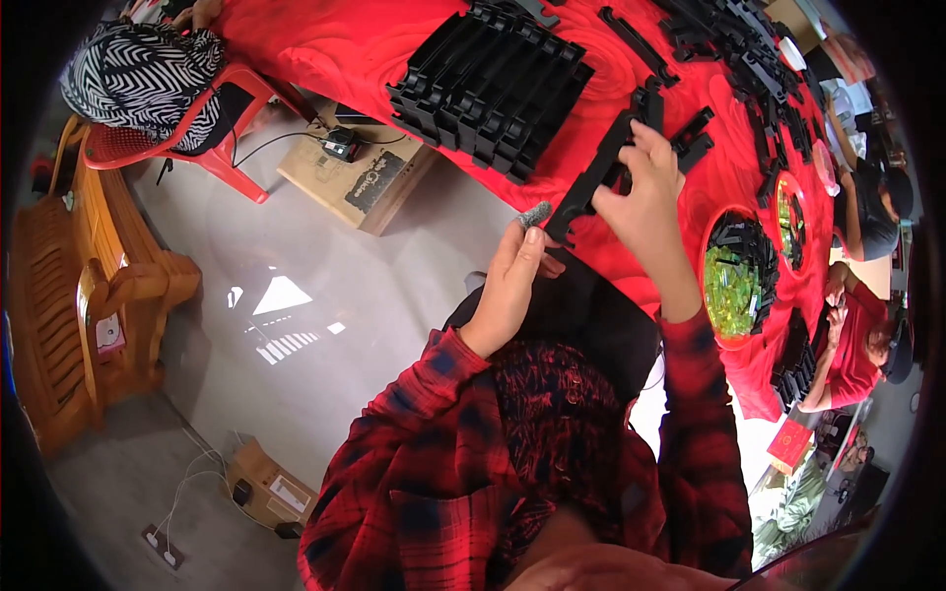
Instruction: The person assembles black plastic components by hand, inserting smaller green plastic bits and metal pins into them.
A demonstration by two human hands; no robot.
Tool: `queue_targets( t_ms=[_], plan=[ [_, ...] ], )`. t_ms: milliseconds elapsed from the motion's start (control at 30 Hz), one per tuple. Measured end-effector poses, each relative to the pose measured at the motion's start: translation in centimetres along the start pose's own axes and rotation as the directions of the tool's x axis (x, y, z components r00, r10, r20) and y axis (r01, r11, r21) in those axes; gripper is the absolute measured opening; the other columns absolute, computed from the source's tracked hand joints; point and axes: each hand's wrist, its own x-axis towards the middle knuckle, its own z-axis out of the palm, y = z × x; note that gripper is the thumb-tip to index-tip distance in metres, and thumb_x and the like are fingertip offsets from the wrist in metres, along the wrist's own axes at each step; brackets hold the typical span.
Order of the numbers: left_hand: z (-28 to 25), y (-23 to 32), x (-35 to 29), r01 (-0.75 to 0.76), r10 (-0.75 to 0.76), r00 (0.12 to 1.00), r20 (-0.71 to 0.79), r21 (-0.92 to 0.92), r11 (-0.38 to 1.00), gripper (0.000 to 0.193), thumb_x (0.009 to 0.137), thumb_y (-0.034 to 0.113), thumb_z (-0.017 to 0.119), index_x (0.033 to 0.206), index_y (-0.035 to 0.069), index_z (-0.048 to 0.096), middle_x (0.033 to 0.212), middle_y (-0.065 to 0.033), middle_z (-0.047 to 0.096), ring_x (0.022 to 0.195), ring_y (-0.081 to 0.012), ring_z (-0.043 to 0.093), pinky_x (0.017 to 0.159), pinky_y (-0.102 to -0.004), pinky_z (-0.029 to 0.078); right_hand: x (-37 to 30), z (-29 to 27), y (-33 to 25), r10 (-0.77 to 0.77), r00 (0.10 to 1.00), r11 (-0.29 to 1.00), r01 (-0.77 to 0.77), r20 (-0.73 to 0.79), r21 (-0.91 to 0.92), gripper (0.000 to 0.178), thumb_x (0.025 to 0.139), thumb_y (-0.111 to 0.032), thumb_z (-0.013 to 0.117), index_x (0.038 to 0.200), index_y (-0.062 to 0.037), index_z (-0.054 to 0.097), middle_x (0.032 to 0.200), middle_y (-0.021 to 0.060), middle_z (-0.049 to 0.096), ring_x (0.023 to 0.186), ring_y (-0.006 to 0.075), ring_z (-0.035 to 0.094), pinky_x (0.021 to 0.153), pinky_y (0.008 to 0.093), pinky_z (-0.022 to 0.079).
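Note:
A long black plastic part [591, 177] with notched edges slants over the red-covered table's near edge. My right hand [642, 182] grips it from above, thumb on the near side and fingers bent over the far side. At its lower end, my left hand [507, 281] pinches the tip between thumb and fingers. One finger of the left hand wears a grey fingertip cover [534, 215]. Part of the left hand's grip is hidden beneath the piece. Another black part [695, 138] lies just right of my right hand. A stack of similar black frames [488, 84] stands to the left.
On the red tablecloth [325, 39], loose black pieces [759, 69] spread at far right. A round red basin [724, 330] holds black and yellow-green pieces. Co-workers sit at right [857, 335] and upper left [148, 79]. A cardboard box [360, 182] and wooden bench [128, 295] stand left.

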Motion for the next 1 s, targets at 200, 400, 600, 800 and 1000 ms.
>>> queue_targets(
  t_ms=[200,400,600,800,1000],
  plan=[
    [-0.3,-2.2,-0.4,0.057,-0.054,0.996,-0.076,0.034,0.998,0.020,0.099,0.014,0.059,0.109,0.000,0.049,0.089,-0.0029,0.058,0.076,-0.0095,0.057,0.070,-0.0245,0.049,5.6,0.8,1.2,-0.014,0.990,1.000,0.017,0.139,-0.017,0.037,0.066,-0.017,0.074,0.097,0.0008,0.064,0.139,0.0137,0.051,0.126,0.0340,0.048,0.101,0.0510,0.037],
    [-0.3,-3.4,-1.3,0.145,-0.152,0.987,0.047,0.131,0.981,0.009,0.098,0.006,0.054,0.103,0.000,0.049,0.091,-0.0055,0.061,0.078,-0.0119,0.060,0.070,-0.0260,0.050,8.2,1.7,1.9,0.011,0.954,0.999,0.003,0.298,-0.044,0.042,0.069,-0.020,0.072,0.105,0.0028,0.066,0.145,0.0135,0.047,0.133,0.0335,0.042,0.109,0.0518,0.030],
    [-0.9,-3.0,-1.4,0.167,-0.213,0.972,0.096,0.350,0.922,0.010,0.097,0.003,0.050,0.105,-0.003,0.050,0.089,-0.0060,0.062,0.078,-0.0111,0.059,0.071,-0.0251,0.050,9.3,2.3,1.6,0.006,0.932,0.997,0.025,0.362,-0.080,0.045,0.069,-0.020,0.072,0.107,0.0033,0.066,0.147,0.0141,0.045,0.136,0.0342,0.040,0.110,0.0524,0.030],
    [-1.5,-3.6,-1.4,0.144,-0.198,0.975,0.102,0.392,0.909,0.013,0.097,0.005,0.051,0.107,-0.003,0.051,0.087,-0.0054,0.063,0.077,-0.0109,0.060,0.071,-0.0251,0.050,9.7,2.9,0.7,0.034,0.914,0.992,0.020,0.404,-0.127,0.043,0.070,-0.018,0.071,0.106,0.0032,0.064,0.147,0.0170,0.043,0.137,0.0366,0.039,0.109,0.0493,0.033],
    [-2.2,-3.4,-1.4,0.168,-0.219,0.973,0.079,0.412,0.896,0.011,0.097,0.007,0.052,0.102,-0.002,0.050,0.086,-0.0059,0.063,0.075,-0.0114,0.060,0.070,-0.0258,0.050,10.4,4.1,0.6,0.056,0.910,0.993,-0.007,0.411,-0.119,0.042,0.069,-0.016,0.072,0.102,0.0070,0.060,0.139,0.0267,0.046,0.136,0.0400,0.038,0.107,0.0396,0.038]
  ],
)
